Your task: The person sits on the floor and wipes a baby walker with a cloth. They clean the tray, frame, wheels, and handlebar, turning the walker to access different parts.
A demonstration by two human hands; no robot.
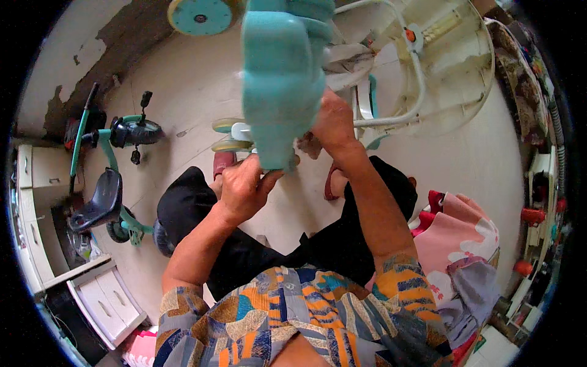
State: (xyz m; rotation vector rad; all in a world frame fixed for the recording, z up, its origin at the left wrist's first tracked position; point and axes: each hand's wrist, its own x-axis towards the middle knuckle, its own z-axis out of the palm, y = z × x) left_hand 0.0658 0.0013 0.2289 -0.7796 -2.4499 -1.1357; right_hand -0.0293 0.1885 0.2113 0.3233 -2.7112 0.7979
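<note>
Before me is a turquoise plastic body (283, 82), blurred, on a child's wheeled vehicle. At its near, narrow end is my left hand (243, 186), with thumb and fingers closed around the lower edge. My right hand (334, 121) is at its right side, the fingers partly hidden behind it; a dark crumpled cloth or similar item (310, 145) shows just below that hand. Small wheels with yellowish rims (231, 145) show left of the narrow end, and a larger turquoise wheel (202, 17) is at the top.
A turquoise tricycle with a black seat (103, 199) stands left, near white drawers (107, 298). A white tubular frame (421, 87) and a pale round tray-like panel (463, 69) are at upper right. Pink fabric (458, 225) lies right of my leg; cluttered shelves (536, 220) line the far right.
</note>
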